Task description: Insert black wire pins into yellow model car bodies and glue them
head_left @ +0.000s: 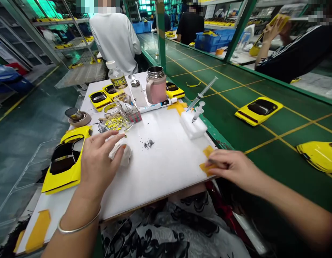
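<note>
My left hand [97, 163] hovers over the left half of the white board, thumb and fingers apart. Just beyond its thumb lies a crumpled white tissue [126, 154]; whether they touch I cannot tell. Left of that hand rests a yellow toy car body [62, 161] with dark windows, partly covered by the fingers. My right hand [232, 165] is closed at the board's right edge, over a strip of yellow tape [208, 152]. Its fingertips are pinched together, and what they hold, if anything, is hidden. Small black specks [149, 143] lie scattered between the hands.
A white foam block [194, 127] holds two syringes. Behind stand a pink mug [156, 87], a clear bottle [117, 77], a white pump bottle [138, 92] and a bag of small yellow parts [114, 122]. A green conveyor [222, 84] carries car bodies [259, 110] on the right. Several people work beyond.
</note>
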Motion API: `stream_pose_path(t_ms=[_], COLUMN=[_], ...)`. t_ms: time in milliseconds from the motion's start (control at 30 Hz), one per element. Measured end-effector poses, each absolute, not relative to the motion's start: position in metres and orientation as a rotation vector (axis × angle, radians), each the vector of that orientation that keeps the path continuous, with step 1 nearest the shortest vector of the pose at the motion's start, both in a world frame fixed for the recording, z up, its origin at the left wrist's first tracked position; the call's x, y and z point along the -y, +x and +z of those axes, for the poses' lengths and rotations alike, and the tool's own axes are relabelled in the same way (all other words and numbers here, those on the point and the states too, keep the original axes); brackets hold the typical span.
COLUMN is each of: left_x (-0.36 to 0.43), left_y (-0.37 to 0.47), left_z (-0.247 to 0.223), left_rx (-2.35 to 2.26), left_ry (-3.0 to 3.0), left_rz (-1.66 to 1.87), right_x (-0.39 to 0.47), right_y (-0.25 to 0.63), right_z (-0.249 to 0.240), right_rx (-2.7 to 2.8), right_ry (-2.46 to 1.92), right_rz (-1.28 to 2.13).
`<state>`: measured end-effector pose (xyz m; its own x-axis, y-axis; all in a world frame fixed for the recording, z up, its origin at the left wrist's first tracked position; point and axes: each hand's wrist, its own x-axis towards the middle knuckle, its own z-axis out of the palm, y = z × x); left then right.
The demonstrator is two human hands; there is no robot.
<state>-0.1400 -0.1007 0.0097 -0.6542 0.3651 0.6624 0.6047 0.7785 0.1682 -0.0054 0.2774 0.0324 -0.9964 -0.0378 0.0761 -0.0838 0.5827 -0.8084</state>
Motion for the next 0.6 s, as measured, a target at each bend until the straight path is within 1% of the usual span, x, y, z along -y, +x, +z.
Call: stream_pose_path(t_ms=[67,267,467,600], left_x=[0.094,0.098,0.105,0.110], left_y=[-0.134,-0.123,-0.126,-0.131], left_z=[0.008,0.002,0.000,-0.003], left_rx=[2.258,2.151,2.084,2.115], left_ry=[-0.698,-0.630,-0.437,-0.344], left_rz=[-0.573,-0.851,-1.186,-1.247], right_x=[-0.259,-0.253,-0.245,-0.229], right_y=[0.004,0.011,0.006,-0.036], right_z=[0.014,-0.009,-0.003,0.011], right_rx=[2.836,2.806,2.865,2.911], right_ry=[0.263,0.281,0.493,0.415], right_rz=[1.318,1.106,0.887,0.822])
